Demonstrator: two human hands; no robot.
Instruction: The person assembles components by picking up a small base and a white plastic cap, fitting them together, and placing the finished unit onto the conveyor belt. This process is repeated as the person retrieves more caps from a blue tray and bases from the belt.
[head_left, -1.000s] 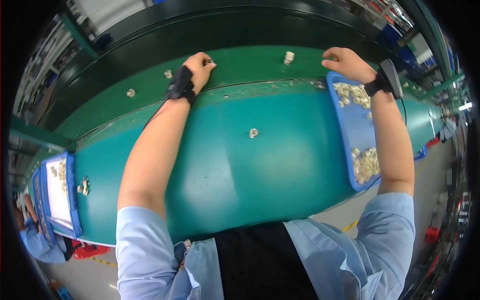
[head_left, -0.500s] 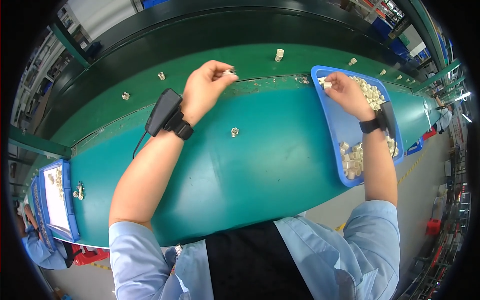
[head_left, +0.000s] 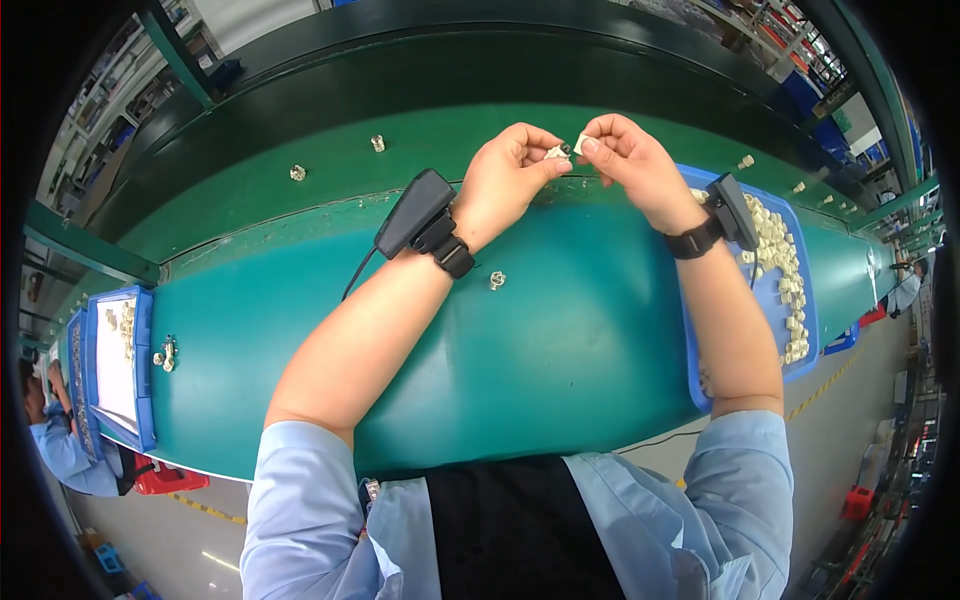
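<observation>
Above the far edge of the green work mat (head_left: 560,350), my two hands have come close together. My left hand (head_left: 498,185) pinches a small white-and-metal fitting (head_left: 557,153) between thumb and fingers. Facing it, a cream plastic cap (head_left: 582,145) is gripped in the fingertips of my right hand (head_left: 640,172). The two pieces are nearly touching; whether they meet I cannot tell. One loose metal-and-cream fitting (head_left: 497,281) lies on the mat below my left wrist.
At right, a blue tray (head_left: 810,335) of cream caps sits partly under my right forearm. Small fittings (head_left: 298,173) stand along the dark green belt (head_left: 240,195) beyond. Far left are a blue bin (head_left: 146,370), a few loose fittings (head_left: 168,353) and another person (head_left: 75,455).
My right hand has left the blue tray with a cream cap and moved left to meet my left hand. My left hand, still pinching its fitting, has shifted right.
</observation>
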